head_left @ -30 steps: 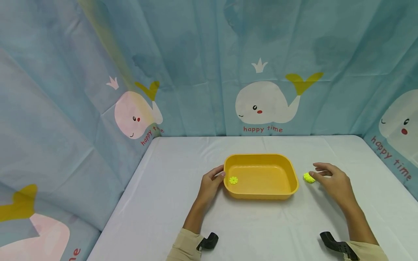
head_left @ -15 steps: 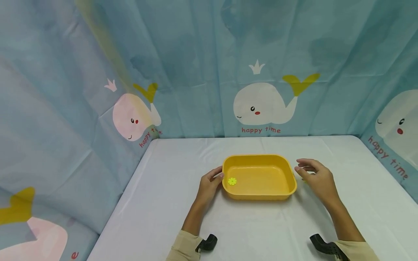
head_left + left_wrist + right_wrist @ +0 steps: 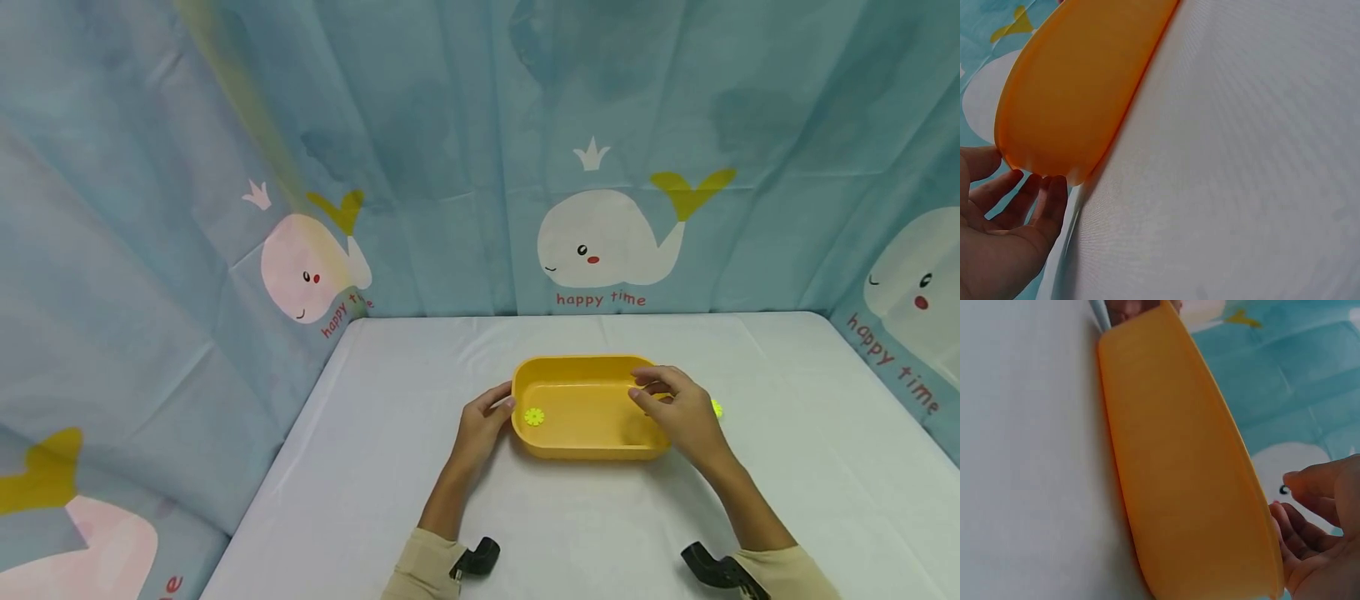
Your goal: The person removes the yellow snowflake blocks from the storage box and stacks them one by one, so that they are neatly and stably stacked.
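Observation:
A yellow rectangular tray (image 3: 592, 454) with rounded corners stands on the white table. My left hand (image 3: 477, 425) holds its left end; in the left wrist view the bent fingers (image 3: 1054, 194) touch the end wall and the thumb meets the rim. One small lime-yellow flower-shaped piece (image 3: 534, 417) lies inside, near the left end. My right hand (image 3: 682, 417) is over the tray's right end, fingers loosely bent and thumb apart from them in the right wrist view. Nothing shows between them. Another lime-yellow piece (image 3: 717, 408), partly hidden by this hand, is right of the tray.
A white cloth covers the table (image 3: 352, 467). Blue curtains (image 3: 450, 167) printed with whales hang behind it and at both sides. A black curved mount (image 3: 480, 557) sits at the left sleeve, and another black mount (image 3: 716, 567) at the right one.
My right hand has moved left, from beside the lime-yellow piece on the right to over the tray's right end. My left hand and the tray have stayed in place.

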### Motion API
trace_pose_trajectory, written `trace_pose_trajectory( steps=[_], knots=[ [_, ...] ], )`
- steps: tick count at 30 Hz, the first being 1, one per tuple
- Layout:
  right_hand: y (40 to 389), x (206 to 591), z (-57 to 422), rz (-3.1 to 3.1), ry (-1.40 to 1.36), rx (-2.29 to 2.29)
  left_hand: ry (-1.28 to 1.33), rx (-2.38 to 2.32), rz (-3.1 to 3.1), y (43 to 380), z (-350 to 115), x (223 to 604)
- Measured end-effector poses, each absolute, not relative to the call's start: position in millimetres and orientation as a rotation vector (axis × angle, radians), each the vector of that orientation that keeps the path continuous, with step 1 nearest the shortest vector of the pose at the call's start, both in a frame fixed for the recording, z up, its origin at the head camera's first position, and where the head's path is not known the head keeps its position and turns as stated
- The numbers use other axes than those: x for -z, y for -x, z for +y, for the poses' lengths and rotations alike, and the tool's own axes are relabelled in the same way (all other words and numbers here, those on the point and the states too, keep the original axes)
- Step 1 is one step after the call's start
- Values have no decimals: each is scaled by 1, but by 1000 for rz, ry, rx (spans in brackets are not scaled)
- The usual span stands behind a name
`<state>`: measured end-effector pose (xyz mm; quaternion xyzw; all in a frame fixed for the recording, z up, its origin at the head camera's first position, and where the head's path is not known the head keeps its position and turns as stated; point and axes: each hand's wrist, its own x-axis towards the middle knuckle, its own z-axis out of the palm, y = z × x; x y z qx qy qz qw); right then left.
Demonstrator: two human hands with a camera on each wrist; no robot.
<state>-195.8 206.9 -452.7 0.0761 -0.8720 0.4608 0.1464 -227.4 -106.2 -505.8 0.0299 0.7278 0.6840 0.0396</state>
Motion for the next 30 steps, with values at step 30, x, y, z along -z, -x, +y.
trace_pose_trajectory(
  steps=[30],
  knots=[
    [230,462,136,-3022,-509,-1422,-130,-2114,2201,228,-108,507]
  ],
)
